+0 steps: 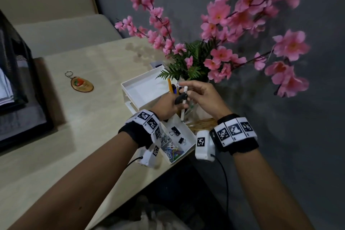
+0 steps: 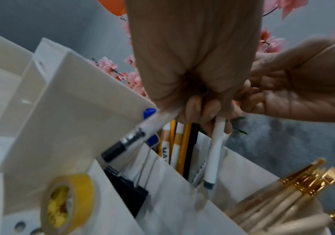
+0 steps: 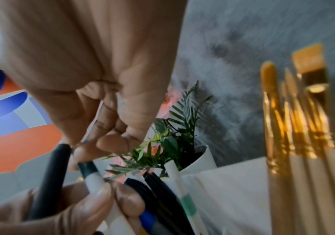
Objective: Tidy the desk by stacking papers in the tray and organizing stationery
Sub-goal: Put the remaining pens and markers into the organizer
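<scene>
Above the pen slot of the white desk organizer, my left hand grips two pens. One is a dark-bodied pen, which shows a clear barrel and black tip in the left wrist view. The other is a white pen that hangs tip down. My right hand pinches the top end of the white pen, its fingers curled just above my left fingers. The slot holds several pens and pencils.
Binder clips and coloured paper clips lie in the organizer's front compartments. A yellow tape roll and gold-ferruled brushes flank the slot. Pink flowers in a white pot stand behind. A keychain lies on the desk; a black mesh tray is at the left.
</scene>
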The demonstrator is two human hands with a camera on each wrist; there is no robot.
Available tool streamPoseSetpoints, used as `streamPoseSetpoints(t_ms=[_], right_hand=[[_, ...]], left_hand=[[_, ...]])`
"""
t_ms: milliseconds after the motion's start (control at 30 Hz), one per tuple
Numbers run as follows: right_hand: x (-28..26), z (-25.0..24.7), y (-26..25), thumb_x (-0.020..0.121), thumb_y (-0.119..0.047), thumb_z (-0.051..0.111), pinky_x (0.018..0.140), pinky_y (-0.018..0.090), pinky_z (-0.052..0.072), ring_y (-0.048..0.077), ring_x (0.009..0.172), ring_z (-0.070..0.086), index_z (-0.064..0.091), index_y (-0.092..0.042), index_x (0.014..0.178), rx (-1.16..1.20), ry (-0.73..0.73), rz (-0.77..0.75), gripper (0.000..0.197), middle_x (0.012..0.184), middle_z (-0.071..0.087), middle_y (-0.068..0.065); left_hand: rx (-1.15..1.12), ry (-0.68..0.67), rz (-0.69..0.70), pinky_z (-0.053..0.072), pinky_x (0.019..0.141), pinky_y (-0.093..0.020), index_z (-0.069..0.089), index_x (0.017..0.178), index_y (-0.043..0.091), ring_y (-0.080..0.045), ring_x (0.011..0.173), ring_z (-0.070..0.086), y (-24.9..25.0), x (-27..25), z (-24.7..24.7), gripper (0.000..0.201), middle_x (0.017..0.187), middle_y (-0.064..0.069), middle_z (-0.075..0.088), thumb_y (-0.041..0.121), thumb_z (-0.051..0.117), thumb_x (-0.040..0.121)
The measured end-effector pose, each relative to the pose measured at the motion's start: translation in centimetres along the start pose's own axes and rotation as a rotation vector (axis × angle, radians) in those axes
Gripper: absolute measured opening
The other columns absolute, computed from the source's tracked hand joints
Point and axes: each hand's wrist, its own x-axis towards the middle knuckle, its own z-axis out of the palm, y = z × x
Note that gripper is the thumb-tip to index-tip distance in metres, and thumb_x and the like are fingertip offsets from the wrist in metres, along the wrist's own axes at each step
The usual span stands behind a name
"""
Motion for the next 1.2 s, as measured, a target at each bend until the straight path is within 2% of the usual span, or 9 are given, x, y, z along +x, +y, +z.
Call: streamPoseSetpoints(t_ms=[100, 267, 333, 467, 633, 867, 967, 1033, 1200], right_hand=[[0.3, -0.2, 0.2, 0.089, 0.005, 0.051, 0.062, 0.011, 0.046, -0.006, 0.06, 0.055, 0.065, -0.013, 0.101, 0.026, 0.131, -0.034, 0.026, 0.079, 0.064, 0.003], [1.0, -0.3, 1.2, 0.087, 0.0, 0.055, 0.068, 0.021, 0.05, 0.01, 0.071, 0.058, 0.065, -0.012, 0.097, -0.129, 0.51, -0.054, 0.019, 0.076, 0.059, -0.005], [0.8, 0.4, 1.5, 0.087, 0.002, 0.053, 0.069, 0.023, 0.052, 0.013, 0.075, 0.058, 0.062, -0.01, 0.097, -0.165, 0.498, -0.045, 0.018, 0.076, 0.056, -0.005], [-0.1, 1.8, 2.4, 0.085, 0.004, 0.055, 0.058, -0.002, 0.038, 0.013, 0.071, 0.054, 0.059, -0.002, 0.089, -0.329, 0.423, -0.033, 0.009, 0.078, 0.057, 0.002], [-0.2, 1.7, 2.7, 0.084, 0.005, 0.054, 0.069, 0.021, 0.044, 0.02, 0.076, 0.055, 0.06, 0.002, 0.087, -0.45, 0.382, -0.019, 0.008, 0.082, 0.063, 0.013], [0.2, 2.0, 2.5, 0.084, 0.003, 0.053, 0.078, 0.039, 0.052, 0.031, 0.085, 0.06, 0.064, 0.002, 0.088, -0.504, 0.368, 0.008, 0.012, 0.088, 0.066, 0.02], [0.4, 2.4, 2.8, 0.085, 0.002, 0.052, 0.08, 0.027, 0.048, 0.028, 0.091, 0.062, 0.067, -0.002, 0.099, -0.452, 0.333, 0.043, 0.021, 0.096, 0.069, 0.017], [0.4, 2.7, 3.2, 0.084, 0.003, 0.051, 0.084, 0.035, 0.051, 0.031, 0.092, 0.062, 0.068, -0.002, 0.097, -0.445, 0.327, 0.079, 0.022, 0.096, 0.07, 0.018], [-0.2, 3.2, 3.7, 0.087, 0.005, 0.047, 0.092, 0.031, 0.047, 0.03, 0.101, 0.062, 0.068, -0.004, 0.11, -0.452, 0.336, 0.067, 0.032, 0.107, 0.069, 0.018]], left_hand=[[-0.039, 0.08, 0.011, 0.033, 0.063, -0.024, 0.061, 0.102, -0.003, -0.019, 0.075, 0.049, -0.2, 0.5, 0.2, 0.032, 0.081, -0.011, 0.054, 0.026, 0.059, 0.09], [-0.255, 0.505, 0.101, 0.034, 0.067, -0.027, 0.044, 0.094, 0.013, -0.014, 0.07, 0.043, -0.1, 0.5, 0.7, 0.023, 0.083, -0.005, 0.047, 0.036, 0.042, 0.096], [-0.316, 0.588, 0.167, 0.034, 0.07, -0.023, 0.037, 0.096, 0.018, -0.007, 0.069, 0.041, -0.1, 0.9, 1.0, 0.018, 0.083, -0.002, 0.043, 0.036, 0.036, 0.095], [-0.39, 0.618, 0.207, 0.037, 0.081, -0.026, 0.039, 0.109, 0.012, -0.015, 0.085, 0.039, 0.9, 2.2, 1.6, 0.036, 0.094, -0.005, 0.038, 0.042, 0.029, 0.091], [-0.305, 0.648, 0.154, 0.026, 0.079, 0.001, 0.049, 0.106, -0.006, -0.016, 0.093, 0.033, 2.3, 3.7, 1.7, 0.042, 0.096, -0.005, 0.039, 0.027, 0.029, 0.092], [-0.351, 0.895, 0.003, 0.031, 0.067, -0.001, 0.069, 0.098, -0.001, -0.015, 0.083, 0.05, 2.1, 2.7, 3.5, 0.018, 0.091, -0.018, 0.055, 0.001, 0.057, 0.084], [-0.121, 0.858, 0.11, 0.036, 0.071, -0.02, 0.072, 0.096, 0.001, -0.028, 0.082, 0.057, 1.5, 1.7, 4.0, 0.02, 0.086, -0.019, 0.061, 0.006, 0.057, 0.084], [0.087, 0.822, 0.18, 0.043, 0.066, -0.03, 0.071, 0.095, 0.003, -0.032, 0.079, 0.059, 0.4, 1.2, 4.0, 0.021, 0.083, -0.017, 0.062, 0.012, 0.055, 0.084], [0.102, 0.666, 0.055, 0.05, 0.067, -0.038, 0.066, 0.094, -0.003, -0.036, 0.075, 0.06, -2.4, -0.6, 4.5, 0.015, 0.09, -0.021, 0.059, 0.005, 0.058, 0.085]])
